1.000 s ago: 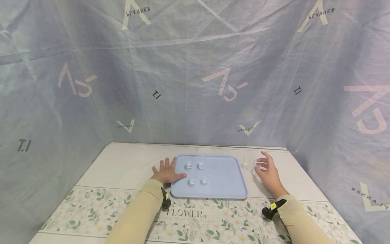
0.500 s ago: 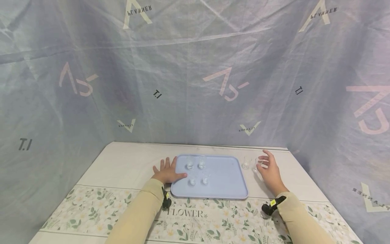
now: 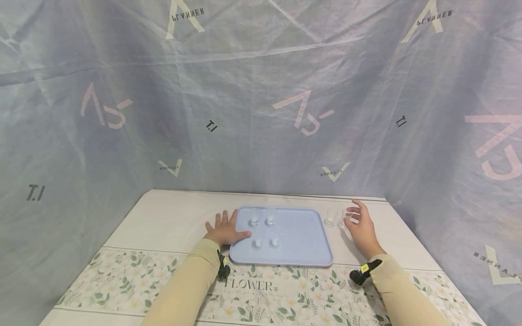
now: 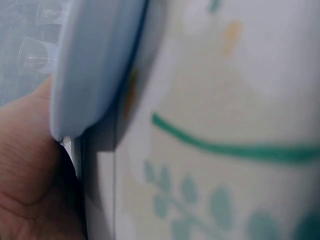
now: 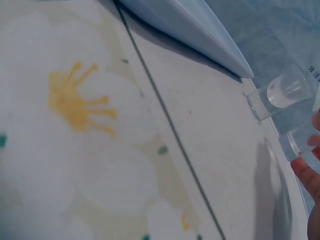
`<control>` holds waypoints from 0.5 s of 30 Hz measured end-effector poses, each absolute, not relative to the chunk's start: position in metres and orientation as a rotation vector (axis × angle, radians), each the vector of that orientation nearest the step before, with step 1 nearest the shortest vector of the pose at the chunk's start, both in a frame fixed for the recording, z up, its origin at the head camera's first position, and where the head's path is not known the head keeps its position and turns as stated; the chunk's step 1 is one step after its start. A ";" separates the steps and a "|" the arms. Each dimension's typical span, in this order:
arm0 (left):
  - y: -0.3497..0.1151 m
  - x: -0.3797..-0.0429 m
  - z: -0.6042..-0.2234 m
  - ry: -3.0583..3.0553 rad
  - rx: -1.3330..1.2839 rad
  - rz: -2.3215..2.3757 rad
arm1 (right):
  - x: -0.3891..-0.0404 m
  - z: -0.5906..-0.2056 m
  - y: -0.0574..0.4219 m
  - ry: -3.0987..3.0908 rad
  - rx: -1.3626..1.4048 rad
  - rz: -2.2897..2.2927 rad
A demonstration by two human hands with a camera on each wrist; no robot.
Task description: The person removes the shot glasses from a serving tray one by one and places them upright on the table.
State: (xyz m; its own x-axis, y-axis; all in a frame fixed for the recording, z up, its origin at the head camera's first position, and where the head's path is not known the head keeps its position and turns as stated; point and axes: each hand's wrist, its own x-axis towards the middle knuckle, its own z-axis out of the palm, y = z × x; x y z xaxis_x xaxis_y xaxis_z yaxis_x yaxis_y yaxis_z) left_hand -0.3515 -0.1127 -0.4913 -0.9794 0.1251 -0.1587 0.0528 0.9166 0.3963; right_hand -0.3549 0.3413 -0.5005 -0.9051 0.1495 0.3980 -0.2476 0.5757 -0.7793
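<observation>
My left hand [image 3: 225, 233] lies at the left edge of a light blue tray [image 3: 303, 244], fingers spread on the table and thumb over the rim. In the left wrist view, the thumb base [image 4: 30, 145] presses against the tray's edge. My right hand [image 3: 362, 228] is right of the tray and holds a small clear glass [image 5: 296, 142] between thumb and fingers. Its base appears at or close to the tabletop; contact is hard to tell. Just left of it, a second small clear glass [image 3: 331, 218] stands upright on the table, untouched.
On the tray's left half stand several small clear glasses, including a back one [image 3: 271, 217] and a front one [image 3: 275, 241]. A white tablecloth with a floral band [image 3: 261, 299] covers the table. Grey-blue fabric [image 3: 244, 113] hangs behind and at both sides.
My right hand has shifted slightly to the right and away with the glass, mostly in the first half second. My left hand stays at the tray. The head view has moved a little.
</observation>
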 end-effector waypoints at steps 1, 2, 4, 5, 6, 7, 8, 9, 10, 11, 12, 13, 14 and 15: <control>-0.113 -0.351 -0.491 2.895 0.136 0.594 | -0.355 -0.501 0.342 -2.381 0.082 1.278; -0.112 -0.351 -0.490 2.893 0.136 0.594 | -0.355 -0.501 0.342 -2.380 0.083 1.276; -0.112 -0.350 -0.490 2.890 0.135 0.591 | -0.356 -0.502 0.343 -2.379 0.082 1.276; -0.112 -0.350 -0.490 2.891 0.136 0.591 | -0.356 -0.502 0.344 -2.380 0.082 1.279; -0.112 -0.350 -0.490 2.892 0.135 0.589 | -0.356 -0.502 0.344 -2.382 0.083 1.281; -0.112 -0.350 -0.490 2.894 0.136 0.586 | -0.356 -0.503 0.344 -2.383 0.083 1.284; -0.112 -0.350 -0.490 2.896 0.137 0.587 | -0.357 -0.503 0.344 -2.384 0.082 1.288; -0.113 -0.350 -0.490 2.898 0.138 0.590 | -0.357 -0.503 0.344 -2.384 0.081 1.295; -0.113 -0.351 -0.491 2.899 0.139 0.590 | -0.357 -0.503 0.344 -2.384 0.077 1.300; -0.113 -0.351 -0.490 2.902 0.143 0.596 | -0.356 -0.503 0.344 -2.385 0.072 1.306; -0.113 -0.350 -0.490 2.902 0.145 0.604 | -0.356 -0.503 0.344 -2.387 0.067 1.308; -0.113 -0.350 -0.490 2.902 0.145 0.605 | -0.356 -0.503 0.344 -2.388 0.059 1.311; -0.114 -0.350 -0.490 2.902 0.145 0.609 | -0.356 -0.503 0.343 -2.392 0.051 1.310; -0.115 -0.352 -0.494 2.903 0.154 0.622 | -0.356 -0.503 0.343 -2.397 0.046 1.309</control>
State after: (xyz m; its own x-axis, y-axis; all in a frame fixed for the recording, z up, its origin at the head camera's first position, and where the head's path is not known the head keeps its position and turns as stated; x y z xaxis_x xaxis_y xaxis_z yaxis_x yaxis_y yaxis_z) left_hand -0.3523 -0.1145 -0.4939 -0.9805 0.1356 -0.1419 0.0655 0.9077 0.4144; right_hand -0.3558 0.3431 -0.5031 -0.9166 0.1624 0.3654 -0.2195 0.5593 -0.7994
